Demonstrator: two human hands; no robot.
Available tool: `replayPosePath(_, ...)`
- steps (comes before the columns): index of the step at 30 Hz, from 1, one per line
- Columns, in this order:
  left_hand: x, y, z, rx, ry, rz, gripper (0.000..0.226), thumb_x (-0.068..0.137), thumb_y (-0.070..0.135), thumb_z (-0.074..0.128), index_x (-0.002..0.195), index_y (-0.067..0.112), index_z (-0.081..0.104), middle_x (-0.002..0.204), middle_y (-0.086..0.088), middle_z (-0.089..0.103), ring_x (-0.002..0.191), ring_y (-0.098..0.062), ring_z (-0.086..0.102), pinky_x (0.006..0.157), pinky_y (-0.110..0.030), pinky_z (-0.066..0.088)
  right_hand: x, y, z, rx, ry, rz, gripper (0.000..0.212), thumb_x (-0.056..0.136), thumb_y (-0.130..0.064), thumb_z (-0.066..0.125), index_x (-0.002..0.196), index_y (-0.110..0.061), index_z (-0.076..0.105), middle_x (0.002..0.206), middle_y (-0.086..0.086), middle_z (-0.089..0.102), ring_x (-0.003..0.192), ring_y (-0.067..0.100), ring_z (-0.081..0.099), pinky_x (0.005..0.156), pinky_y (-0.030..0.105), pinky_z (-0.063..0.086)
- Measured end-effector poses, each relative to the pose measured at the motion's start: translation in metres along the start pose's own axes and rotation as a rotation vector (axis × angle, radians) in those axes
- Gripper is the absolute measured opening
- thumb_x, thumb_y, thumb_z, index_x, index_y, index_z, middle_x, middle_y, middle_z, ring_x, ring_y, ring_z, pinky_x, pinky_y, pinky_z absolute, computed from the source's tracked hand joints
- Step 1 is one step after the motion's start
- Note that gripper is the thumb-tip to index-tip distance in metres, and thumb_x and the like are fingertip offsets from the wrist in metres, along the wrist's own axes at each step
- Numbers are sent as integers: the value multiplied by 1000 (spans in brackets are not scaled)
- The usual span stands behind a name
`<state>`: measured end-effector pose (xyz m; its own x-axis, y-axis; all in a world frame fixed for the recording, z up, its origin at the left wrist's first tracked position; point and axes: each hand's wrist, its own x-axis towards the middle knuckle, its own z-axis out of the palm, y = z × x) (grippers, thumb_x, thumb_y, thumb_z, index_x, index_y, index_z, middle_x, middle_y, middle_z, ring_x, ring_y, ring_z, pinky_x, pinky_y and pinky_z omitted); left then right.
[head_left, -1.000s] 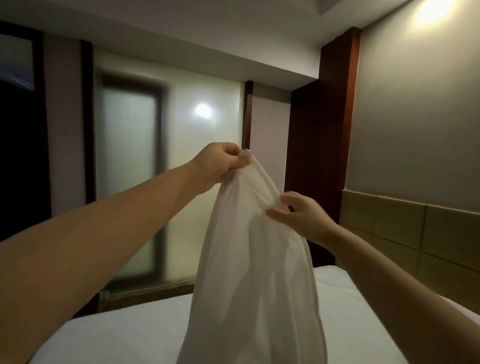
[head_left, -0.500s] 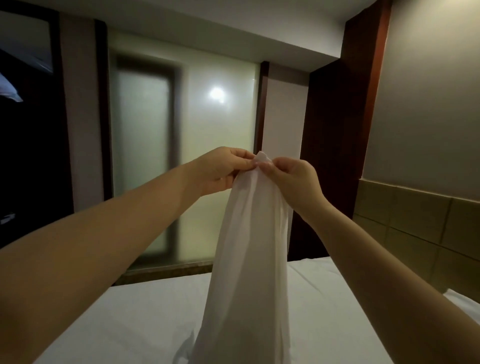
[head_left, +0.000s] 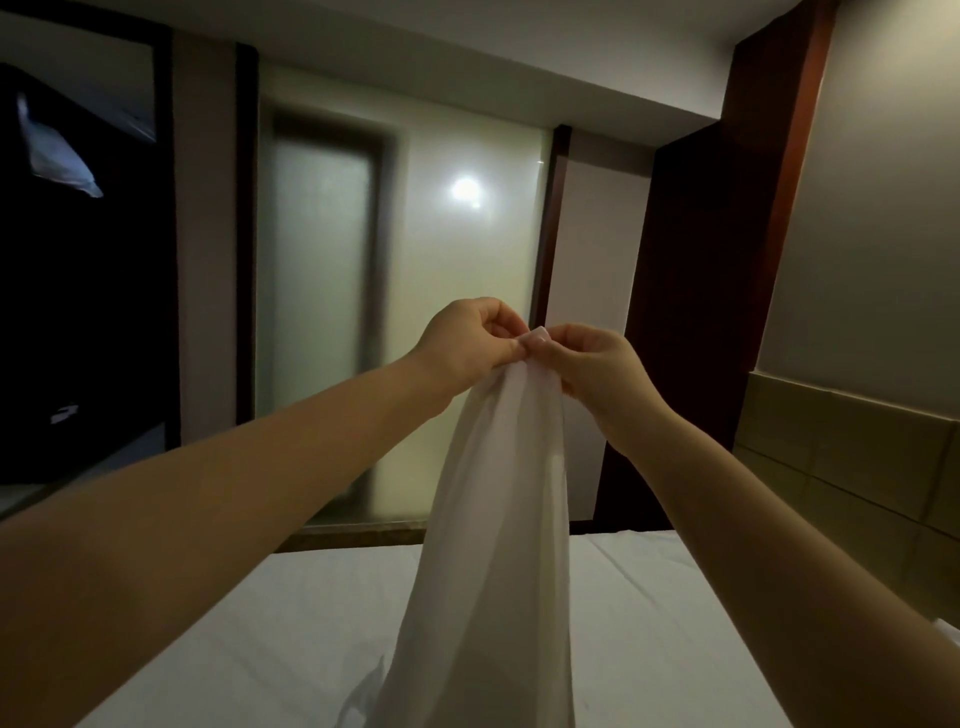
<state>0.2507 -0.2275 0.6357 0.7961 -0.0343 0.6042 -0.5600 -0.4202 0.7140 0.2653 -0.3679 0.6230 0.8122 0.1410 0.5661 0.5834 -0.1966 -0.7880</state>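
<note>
A white-sheeted bed (head_left: 249, 634) spans the lower part of the frame. At bottom centre, the crumpled lower folds of the hanging white cloth (head_left: 498, 571) rest on it.

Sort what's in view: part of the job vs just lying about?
In the job: white cloth, pinched at its top by left hand and right hand.
Just there: bed, frosted glass door, headboard panels, dark wooden pillar.

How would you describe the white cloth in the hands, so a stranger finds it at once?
Look above the white bed. The left hand and right hand pinch the top of a thin white cloth. Unlike the flat bed, it hangs, narrow above and wider below.
</note>
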Motion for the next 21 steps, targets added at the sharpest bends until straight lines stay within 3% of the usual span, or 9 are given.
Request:
replayPosePath(6,-5,-4,9,52,21,63,13,80,18,72,86,19,60,73,6,59,70,-6,55,59,-7,45,-4,4,-13,102,-85,89,9,82,-21,68,81,-12,70,77,1,69,71,10,66,65,19,55)
replayPosePath(12,-14,-9,14,60,-13,56,19,80,15,72,94,18,59,83,5,63,79,-11,59,68,-15,50,-6,7,-19,75,-126,90,4,82,-15,67,79,-13,68,74,0,67,69,10,66,67,19,55)
replayPosePath(15,-23,-11,17,-6,-43,47,28,85,26,66,104,22,45,90,2,65,80,-8,62,68,-16,52,-7,10,-19,36,-110,7,4,81,-16,68,79,-14,68,67,-6,67,66,5,64,69,18,53)
replayPosePath(21,-29,-19,22,-39,18,59,10,90,26,59,93,19,52,86,0,65,83,-20,63,75,-30,54,-6,9,-16,24,-46,-20,11,86,-15,65,77,-17,70,65,-7,66,62,2,61,61,14,50)
